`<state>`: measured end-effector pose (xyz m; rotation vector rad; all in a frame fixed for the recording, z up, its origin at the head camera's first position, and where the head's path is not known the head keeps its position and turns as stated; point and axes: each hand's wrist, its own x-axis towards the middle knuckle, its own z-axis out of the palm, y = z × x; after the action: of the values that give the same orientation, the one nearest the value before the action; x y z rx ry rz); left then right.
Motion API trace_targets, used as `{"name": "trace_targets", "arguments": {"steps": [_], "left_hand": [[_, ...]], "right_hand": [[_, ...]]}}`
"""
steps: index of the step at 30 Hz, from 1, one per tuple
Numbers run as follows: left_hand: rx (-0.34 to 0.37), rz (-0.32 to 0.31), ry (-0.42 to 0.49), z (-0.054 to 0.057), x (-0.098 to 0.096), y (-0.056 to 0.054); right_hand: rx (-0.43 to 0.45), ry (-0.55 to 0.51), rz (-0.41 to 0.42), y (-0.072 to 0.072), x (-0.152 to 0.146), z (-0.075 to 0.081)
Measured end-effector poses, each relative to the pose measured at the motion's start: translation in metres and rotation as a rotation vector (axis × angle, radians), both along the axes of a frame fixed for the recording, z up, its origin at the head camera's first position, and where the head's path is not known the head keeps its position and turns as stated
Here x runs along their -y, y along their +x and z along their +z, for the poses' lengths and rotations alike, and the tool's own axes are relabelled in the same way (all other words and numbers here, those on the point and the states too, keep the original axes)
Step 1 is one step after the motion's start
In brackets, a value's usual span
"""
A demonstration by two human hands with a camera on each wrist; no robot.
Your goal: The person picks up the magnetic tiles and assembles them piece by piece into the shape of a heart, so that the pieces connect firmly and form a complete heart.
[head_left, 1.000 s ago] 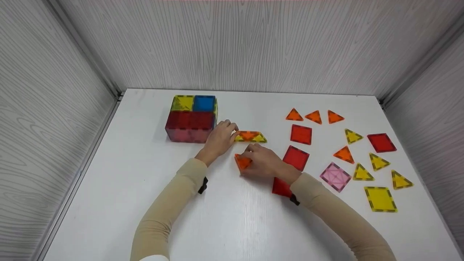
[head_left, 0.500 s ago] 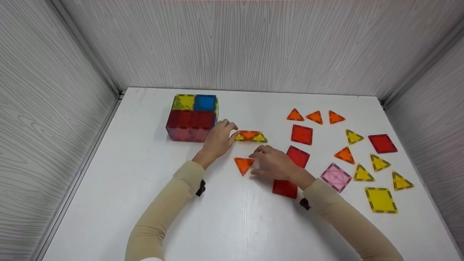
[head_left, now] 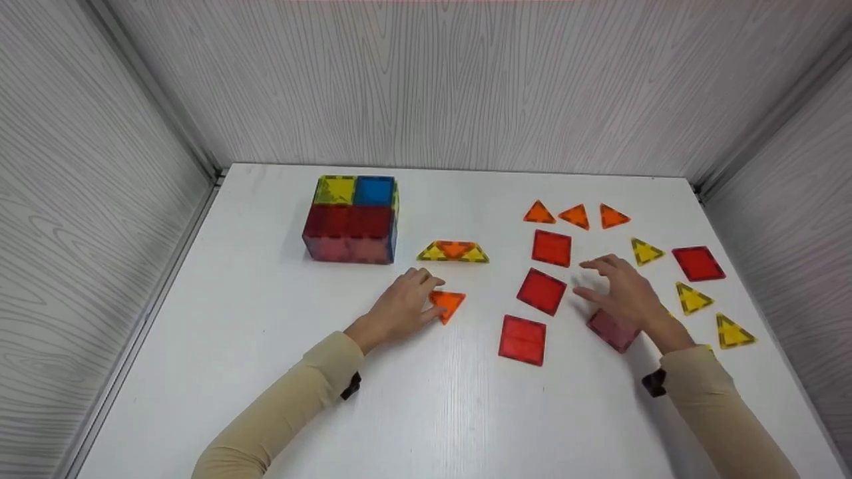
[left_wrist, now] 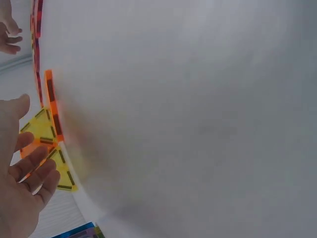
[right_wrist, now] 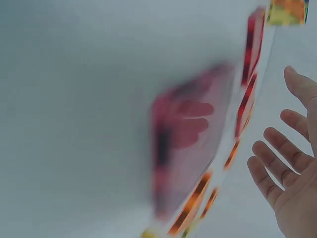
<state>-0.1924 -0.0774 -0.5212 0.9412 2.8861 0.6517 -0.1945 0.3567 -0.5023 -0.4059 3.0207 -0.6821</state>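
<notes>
My left hand (head_left: pixel 399 307) hovers at an orange triangle magnetic tile (head_left: pixel 450 305), with thumb and fingertips around its left side. In the left wrist view the fingers of this hand (left_wrist: pixel 29 173) are loosely spread and hold nothing. Just beyond stands a row of joined triangle tiles (head_left: pixel 454 251), yellow at both ends and orange in the middle. My right hand (head_left: pixel 626 293) is over a pink square tile (head_left: pixel 612 331), partly covering it. Its fingers are relaxed and apart, and the right wrist view shows them reflected in the pink tile (right_wrist: pixel 213 144).
A box built of magnetic tiles (head_left: pixel 349 223) stands at the back left. Three red squares (head_left: pixel 522 339) run between the hands. Orange triangles (head_left: pixel 574 216) lie at the back; yellow triangles (head_left: pixel 734 331) and another red square (head_left: pixel 699 263) lie at the right.
My right hand has let go of the orange triangle and moved right to the pink square. My left hand has come from the joined row down to that triangle.
</notes>
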Motion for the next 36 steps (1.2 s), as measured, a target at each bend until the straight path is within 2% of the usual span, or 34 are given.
{"name": "trace_targets", "arguments": {"steps": [4,7,10,14,20,25,30,36], "left_hand": [[0.058,-0.009,-0.062,-0.006,-0.003,0.006],[0.086,-0.014,-0.079,-0.008,-0.005,0.008],[0.093,-0.025,-0.094,-0.009,-0.006,0.008],[0.088,-0.031,-0.108,-0.008,-0.005,0.007],[0.087,-0.040,-0.092,-0.009,-0.002,0.007],[0.102,-0.040,-0.080,-0.009,-0.002,0.007],[0.126,-0.039,-0.081,-0.007,-0.003,0.007],[0.154,-0.035,-0.091,-0.003,-0.003,0.003]], "right_hand": [[0.076,0.012,-0.117,0.000,-0.038,-0.002],[0.118,0.040,-0.166,-0.001,-0.059,-0.005],[0.132,0.077,-0.178,-0.003,-0.074,-0.009],[0.130,0.110,-0.152,-0.005,-0.085,-0.013],[0.101,0.120,-0.125,-0.008,-0.086,-0.014],[0.138,0.131,-0.121,-0.010,-0.081,-0.013],[0.170,0.127,-0.143,-0.012,-0.077,-0.013],[0.141,0.118,-0.155,-0.014,-0.064,-0.008]]}}
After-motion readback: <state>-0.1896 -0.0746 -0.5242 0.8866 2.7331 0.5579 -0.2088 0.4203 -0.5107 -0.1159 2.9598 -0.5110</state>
